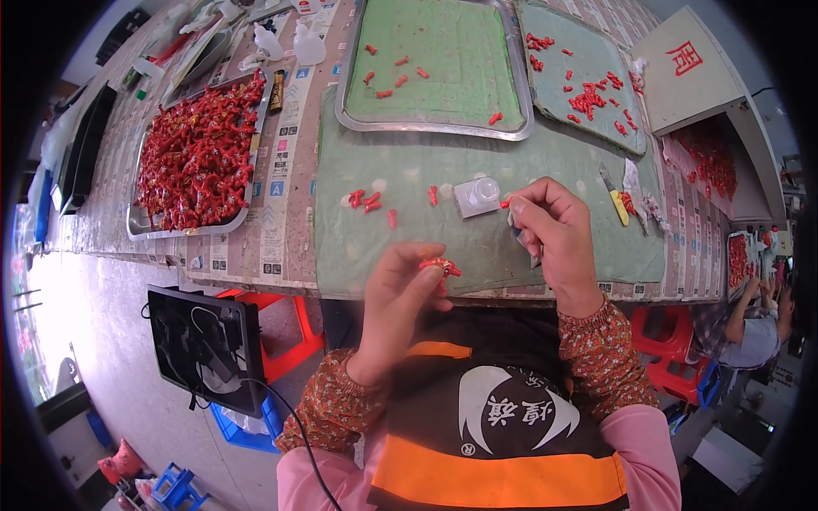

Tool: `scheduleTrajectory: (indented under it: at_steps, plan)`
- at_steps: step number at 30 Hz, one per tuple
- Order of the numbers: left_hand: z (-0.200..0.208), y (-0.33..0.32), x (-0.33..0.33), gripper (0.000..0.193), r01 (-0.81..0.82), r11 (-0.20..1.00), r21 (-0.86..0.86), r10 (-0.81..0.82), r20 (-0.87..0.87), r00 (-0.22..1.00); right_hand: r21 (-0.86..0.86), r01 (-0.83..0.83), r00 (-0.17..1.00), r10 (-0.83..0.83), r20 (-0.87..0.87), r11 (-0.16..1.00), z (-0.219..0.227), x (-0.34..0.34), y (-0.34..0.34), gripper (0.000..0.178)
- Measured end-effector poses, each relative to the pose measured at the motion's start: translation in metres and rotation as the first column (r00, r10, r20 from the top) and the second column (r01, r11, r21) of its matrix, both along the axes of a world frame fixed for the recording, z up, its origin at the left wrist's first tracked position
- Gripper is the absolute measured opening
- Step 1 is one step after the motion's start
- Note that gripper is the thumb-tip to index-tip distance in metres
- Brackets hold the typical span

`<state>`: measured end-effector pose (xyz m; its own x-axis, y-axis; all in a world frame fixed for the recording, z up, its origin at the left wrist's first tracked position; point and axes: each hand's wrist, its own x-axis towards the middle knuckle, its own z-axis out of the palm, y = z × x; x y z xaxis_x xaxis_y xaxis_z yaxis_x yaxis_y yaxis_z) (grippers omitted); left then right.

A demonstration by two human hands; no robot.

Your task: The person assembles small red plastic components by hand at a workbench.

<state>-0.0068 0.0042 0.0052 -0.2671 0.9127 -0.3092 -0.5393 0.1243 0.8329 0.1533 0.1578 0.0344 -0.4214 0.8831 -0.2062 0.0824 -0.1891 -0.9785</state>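
My left hand is closed on a small red figurine with gold and dark markings, just over the near edge of the table. Between thumb and forefinger of my right hand is a small red piece. Something greyish, perhaps a cloth, shows under that hand's curled fingers; I cannot make out what it is. Close to its fingertips stands a small square block with a round clear cup. Several loose red pieces lie on the green cloth left of the block.
A metal tray heaped with red figurines stands at left. At the back are a green-lined metal tray and a green board, both with scattered red pieces. A yellow-handled knife lies at right, near an open box. White bottles stand back left.
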Motion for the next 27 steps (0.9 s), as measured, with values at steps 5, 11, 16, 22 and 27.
scheduleTrajectory:
  at_steps: [5,11,16,22,27]
  plan:
    - [0.000,0.002,0.001,0.024,0.009,1.000,-0.005,-0.009,0.030,1.000,-0.216,-0.024,0.998,0.011,-0.063,0.976,0.004,0.005,-0.001,0.011]
    - [0.000,0.002,0.001,0.019,0.032,0.999,-0.014,-0.031,0.100,0.995,-0.262,-0.044,0.996,0.021,-0.089,0.964,0.004,0.005,-0.006,0.011]
    - [0.000,0.003,0.002,0.024,0.043,0.999,0.011,-0.043,0.034,0.999,0.158,-0.042,0.999,0.037,0.035,0.987,-0.002,0.002,-0.012,0.008]
    - [0.000,0.003,0.002,0.023,0.034,0.999,-0.001,-0.034,0.020,0.999,0.820,-0.120,0.959,-0.148,0.241,0.560,-0.014,-0.010,-0.003,0.014]
    - [0.000,0.003,0.003,0.023,0.038,0.999,0.001,-0.038,0.002,0.999,0.919,-0.188,0.942,-0.201,0.268,0.346,-0.026,-0.011,0.004,0.021]
